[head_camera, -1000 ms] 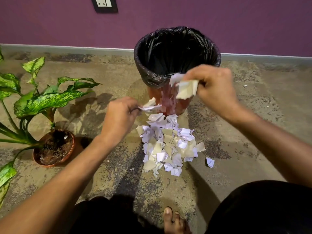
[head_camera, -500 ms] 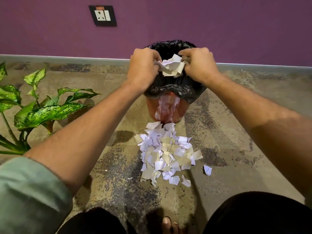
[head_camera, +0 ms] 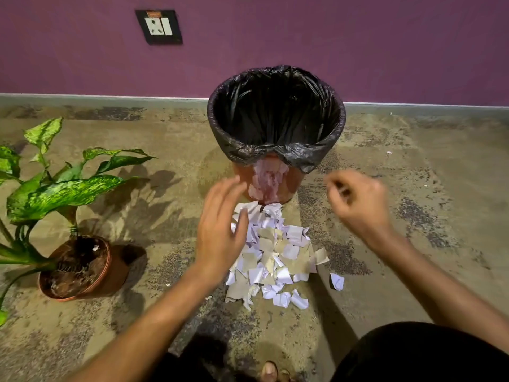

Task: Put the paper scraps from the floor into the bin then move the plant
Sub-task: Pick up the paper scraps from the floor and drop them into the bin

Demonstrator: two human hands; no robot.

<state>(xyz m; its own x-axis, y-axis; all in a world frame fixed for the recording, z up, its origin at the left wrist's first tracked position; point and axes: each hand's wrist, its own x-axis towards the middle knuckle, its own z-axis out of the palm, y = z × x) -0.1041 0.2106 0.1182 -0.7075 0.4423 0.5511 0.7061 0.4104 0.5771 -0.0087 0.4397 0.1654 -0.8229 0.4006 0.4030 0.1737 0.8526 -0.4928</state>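
Both hands above the paper pile, nothing gripped.

Left hand at centre frame, fingers straight and spread, over the left edge of the heap of white and cream torn paper scraps on the mottled concrete floor. Right hand blurred, right of centre, fingers loosely curled, apparently empty. Round terracotta bin with black plastic liner just behind the heap. Green variegated plant in brown clay pot at left.
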